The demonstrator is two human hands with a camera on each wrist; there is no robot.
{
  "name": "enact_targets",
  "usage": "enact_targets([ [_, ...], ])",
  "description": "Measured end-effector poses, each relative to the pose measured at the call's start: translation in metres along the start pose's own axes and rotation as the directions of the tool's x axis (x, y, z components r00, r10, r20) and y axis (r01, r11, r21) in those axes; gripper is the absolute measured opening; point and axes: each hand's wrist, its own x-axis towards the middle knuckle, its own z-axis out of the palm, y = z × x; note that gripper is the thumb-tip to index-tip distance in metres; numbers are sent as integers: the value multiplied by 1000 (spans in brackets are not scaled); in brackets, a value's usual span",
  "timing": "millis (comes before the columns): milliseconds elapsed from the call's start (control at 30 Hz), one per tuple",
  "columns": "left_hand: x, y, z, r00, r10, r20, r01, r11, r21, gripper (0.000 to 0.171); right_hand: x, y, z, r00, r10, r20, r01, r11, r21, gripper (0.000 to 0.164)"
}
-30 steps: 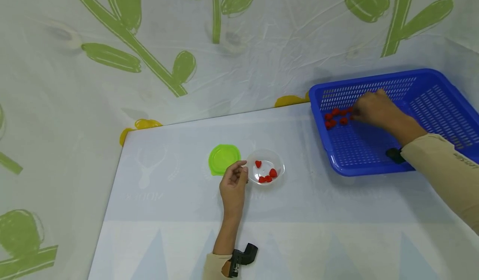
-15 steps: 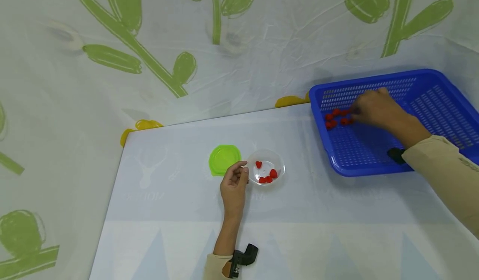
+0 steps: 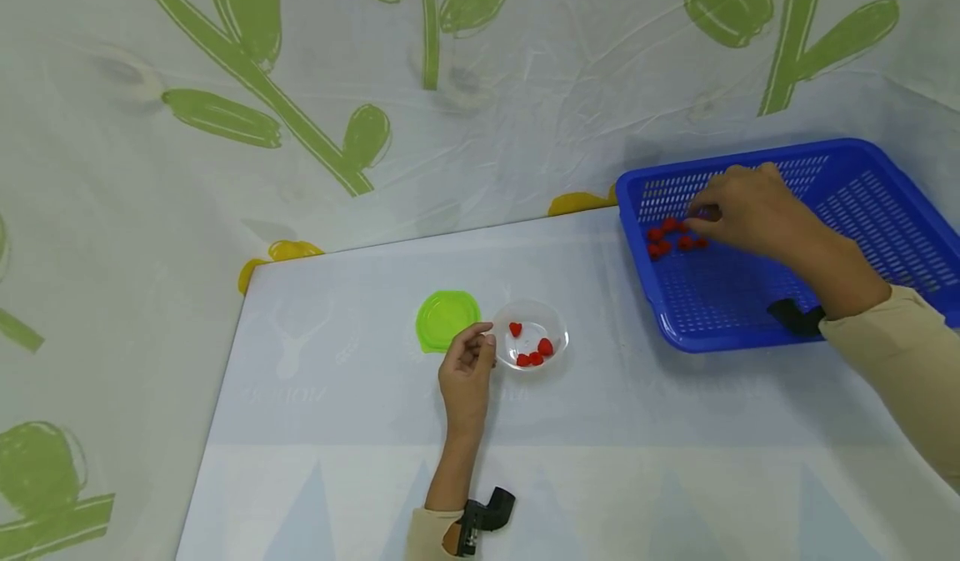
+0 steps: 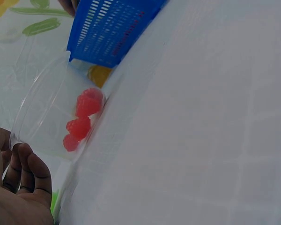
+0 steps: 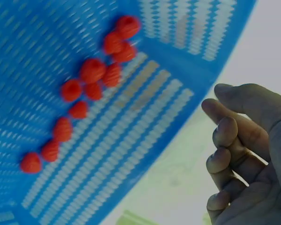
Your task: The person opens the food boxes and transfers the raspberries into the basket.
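Note:
In the head view my left hand [image 3: 468, 369] pinches the near-left rim of a clear plastic bowl [image 3: 558, 332], thumb against fingers. Several red raspberries [image 4: 89, 102] lie inside it, seen through its wall in the left wrist view. Beside the bowl, to the left, is a bright green lid [image 3: 447, 318] flat on the table. My right hand [image 3: 750, 211] hovers over the blue basket [image 3: 720, 346], fingers loosely bent, nothing visible between thumb and forefinger. More raspberries [image 5: 92, 70] lie along the basket's left end, below and left of that hand.
The white table [image 3: 360, 394] meets a wall sheet [image 3: 525, 127] printed with green plants at its back edge. The basket's raised, slotted sides surround the raspberries at the back right. Black wrist cameras [image 3: 487, 515] sit on both wrists.
My right hand has lifted up and away from the raspberries, uncovering one at the group's right side. The left hand stays at the bowl.

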Motion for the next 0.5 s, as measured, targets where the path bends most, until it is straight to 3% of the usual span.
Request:
enact_targets([
  [300,0,0,-1,1000,-14,3,14,1000,1,24,-11,-42,-5,992,-75,-106,78,997,20,13],
  [500,0,-1,-1,1000,-13,4,13,1000,2,24,-17,-65,0,961,-153,-230,178,980,90,10],
])
